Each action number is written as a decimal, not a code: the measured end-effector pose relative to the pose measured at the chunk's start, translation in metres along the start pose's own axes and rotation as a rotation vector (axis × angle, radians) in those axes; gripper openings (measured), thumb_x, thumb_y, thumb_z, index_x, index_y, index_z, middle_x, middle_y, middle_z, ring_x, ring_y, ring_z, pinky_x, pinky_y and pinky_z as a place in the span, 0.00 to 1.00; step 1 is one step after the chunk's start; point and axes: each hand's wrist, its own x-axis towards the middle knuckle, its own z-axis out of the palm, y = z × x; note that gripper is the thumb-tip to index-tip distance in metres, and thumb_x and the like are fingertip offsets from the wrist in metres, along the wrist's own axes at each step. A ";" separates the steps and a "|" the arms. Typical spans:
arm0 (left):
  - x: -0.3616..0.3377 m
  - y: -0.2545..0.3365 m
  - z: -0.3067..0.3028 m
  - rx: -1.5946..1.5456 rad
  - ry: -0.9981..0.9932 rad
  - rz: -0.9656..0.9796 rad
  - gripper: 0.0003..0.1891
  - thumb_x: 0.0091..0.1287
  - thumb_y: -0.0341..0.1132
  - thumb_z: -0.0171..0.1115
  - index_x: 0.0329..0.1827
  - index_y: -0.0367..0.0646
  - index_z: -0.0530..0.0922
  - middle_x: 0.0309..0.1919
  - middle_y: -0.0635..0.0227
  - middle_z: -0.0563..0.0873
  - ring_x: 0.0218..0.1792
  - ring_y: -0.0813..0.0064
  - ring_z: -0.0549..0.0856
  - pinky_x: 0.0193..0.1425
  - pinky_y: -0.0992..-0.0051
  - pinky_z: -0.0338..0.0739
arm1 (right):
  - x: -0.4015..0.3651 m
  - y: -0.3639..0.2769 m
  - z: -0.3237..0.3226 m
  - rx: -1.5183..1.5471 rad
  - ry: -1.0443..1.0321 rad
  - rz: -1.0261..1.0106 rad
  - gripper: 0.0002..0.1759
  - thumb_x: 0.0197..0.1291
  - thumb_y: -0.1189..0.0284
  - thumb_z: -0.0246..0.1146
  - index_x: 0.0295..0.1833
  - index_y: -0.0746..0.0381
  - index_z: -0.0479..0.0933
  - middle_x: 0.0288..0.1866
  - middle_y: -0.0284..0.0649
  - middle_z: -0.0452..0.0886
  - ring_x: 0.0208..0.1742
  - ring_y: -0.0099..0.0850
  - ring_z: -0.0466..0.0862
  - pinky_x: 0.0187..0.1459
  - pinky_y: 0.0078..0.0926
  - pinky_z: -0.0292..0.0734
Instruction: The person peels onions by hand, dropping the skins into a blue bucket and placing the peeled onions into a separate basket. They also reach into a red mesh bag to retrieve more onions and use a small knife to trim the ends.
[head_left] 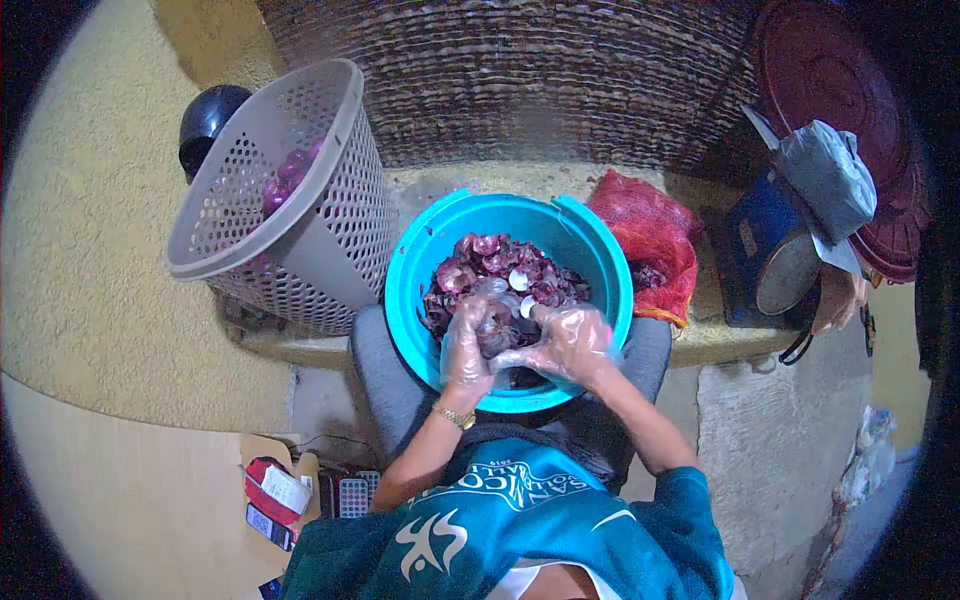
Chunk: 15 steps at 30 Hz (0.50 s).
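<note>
A turquoise basin (405,270) rests on my lap, holding purple-red onions and loose skins (457,275). Both hands are over its near half in clear plastic gloves. My left hand (470,340) has its fingers curled round a dark onion (495,335). On the right side, my right hand (572,345) is closed beside that onion, its thumb reaching toward my left hand. Something white, perhaps a blade or a peeled piece (527,306), shows at my right fingertips; I cannot make out which.
A tall perforated basket (345,235) with onions stands at the left. Right of the basin lies a red mesh sack (650,215). A blue container (750,235) stands farther right. Red packages (270,490) lie on the wooden surface (130,480) at lower left.
</note>
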 end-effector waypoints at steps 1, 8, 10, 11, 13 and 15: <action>-0.002 0.013 0.011 -0.140 -0.050 -0.161 0.19 0.68 0.47 0.62 0.52 0.42 0.81 0.47 0.65 0.86 0.45 0.74 0.85 0.50 0.67 0.82 | 0.003 0.007 -0.004 -0.047 0.003 -0.070 0.38 0.45 0.32 0.65 0.35 0.60 0.79 0.17 0.45 0.78 0.20 0.44 0.83 0.23 0.42 0.76; 0.024 0.009 -0.008 -0.130 -0.053 -0.343 0.14 0.69 0.44 0.62 0.48 0.44 0.82 0.44 0.64 0.88 0.44 0.69 0.87 0.51 0.63 0.84 | 0.010 0.020 0.000 -0.128 0.048 -0.273 0.29 0.45 0.42 0.71 0.33 0.59 0.76 0.18 0.44 0.78 0.22 0.44 0.83 0.25 0.44 0.77; 0.020 0.005 -0.003 -0.164 0.040 -0.294 0.11 0.67 0.39 0.64 0.48 0.45 0.83 0.43 0.67 0.87 0.44 0.71 0.86 0.51 0.66 0.83 | 0.009 0.022 0.009 -0.106 0.030 -0.230 0.29 0.46 0.42 0.70 0.34 0.59 0.76 0.18 0.44 0.78 0.23 0.45 0.83 0.26 0.44 0.77; 0.018 0.005 0.000 -0.165 0.039 -0.297 0.11 0.67 0.39 0.64 0.48 0.45 0.83 0.43 0.67 0.87 0.44 0.71 0.86 0.51 0.66 0.83 | 0.009 0.022 0.012 -0.083 0.013 -0.188 0.29 0.48 0.42 0.69 0.35 0.59 0.76 0.18 0.44 0.78 0.23 0.45 0.84 0.27 0.45 0.78; 0.014 0.004 0.003 -0.199 0.078 -0.231 0.11 0.67 0.38 0.64 0.49 0.44 0.83 0.43 0.68 0.87 0.43 0.71 0.86 0.51 0.66 0.83 | 0.007 0.018 0.014 -0.071 -0.004 -0.145 0.30 0.50 0.41 0.67 0.36 0.59 0.76 0.19 0.44 0.79 0.24 0.45 0.84 0.28 0.45 0.77; 0.015 0.001 0.003 -0.205 0.133 -0.212 0.12 0.67 0.38 0.64 0.49 0.44 0.83 0.44 0.68 0.87 0.44 0.71 0.86 0.51 0.67 0.83 | 0.003 0.016 0.020 -0.058 -0.019 -0.102 0.30 0.52 0.40 0.65 0.37 0.59 0.76 0.20 0.44 0.79 0.25 0.45 0.84 0.28 0.45 0.77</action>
